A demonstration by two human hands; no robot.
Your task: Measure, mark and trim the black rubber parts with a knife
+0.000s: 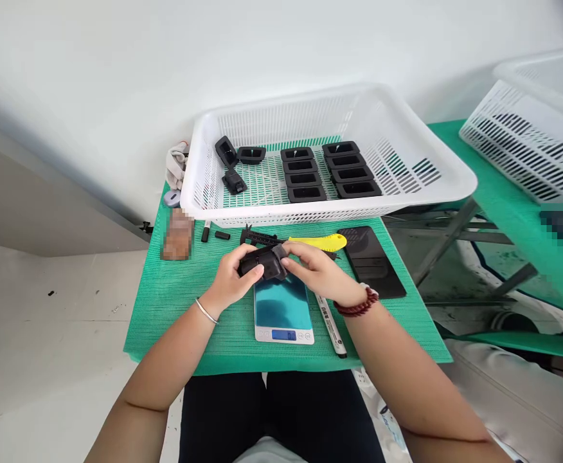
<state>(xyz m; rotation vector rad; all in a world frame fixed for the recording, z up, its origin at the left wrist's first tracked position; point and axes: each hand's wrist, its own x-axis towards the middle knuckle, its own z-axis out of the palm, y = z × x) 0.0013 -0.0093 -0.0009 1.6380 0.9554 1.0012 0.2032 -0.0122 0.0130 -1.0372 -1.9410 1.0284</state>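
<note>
My left hand point(231, 276) and my right hand point(313, 267) both grip a small black plastic part point(265, 262), holding it just above the far end of a small digital scale point(283, 307) with a shiny blue-green platform. Fingers of both hands are wrapped round the part's ends. A silver bangle is on my left wrist and a dark red bead bracelet on my right. Behind the hands lie a black caliper point(257, 236) and a yellow utility knife point(322, 242).
A white basket point(436, 186) at the table's back holds several black parts point(330, 170), most in neat rows. A black phone point(371, 260) lies to the right, a marker pen point(332, 326) beside the scale. More white baskets point(527, 135) stand on a table at right.
</note>
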